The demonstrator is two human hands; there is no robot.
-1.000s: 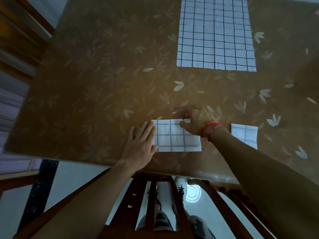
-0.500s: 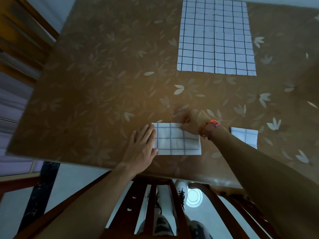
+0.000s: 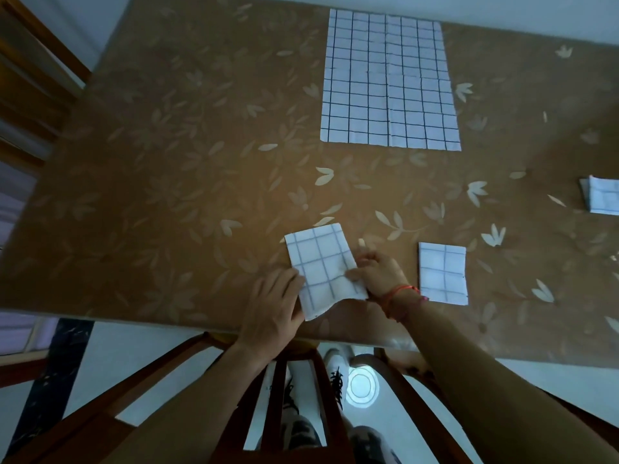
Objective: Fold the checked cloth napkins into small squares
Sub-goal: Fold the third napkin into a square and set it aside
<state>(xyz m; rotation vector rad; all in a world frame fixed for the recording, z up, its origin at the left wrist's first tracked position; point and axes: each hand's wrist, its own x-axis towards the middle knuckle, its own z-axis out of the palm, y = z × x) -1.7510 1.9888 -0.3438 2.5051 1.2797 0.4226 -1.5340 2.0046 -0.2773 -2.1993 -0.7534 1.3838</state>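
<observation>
Two squares (image 3: 442, 273) (image 3: 602, 199) lie done rightward. The right hand (image 3: 378, 274) pinches a third napkin (image 3: 323, 267), the left hand (image 3: 273, 306) touching it, grip unclear; the far-edge napkin (image 3: 388, 82) lies unfolded.

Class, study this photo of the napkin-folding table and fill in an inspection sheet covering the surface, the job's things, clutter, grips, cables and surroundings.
Surface: brown table with a pale leaf pattern.
Job's things: half-folded napkin near the front edge; spread napkin lying flat at the far side; folded square to the right; second folded napkin cut off at the right border.
Clutter: nothing seen.
Grips: left hand touches the half-folded napkin's near left edge with straight fingers; right hand, with a red wristband, pinches its right edge.
Cables: nothing seen.
Surroundings: wooden chair, pale floor, shoes below the table edge.
</observation>
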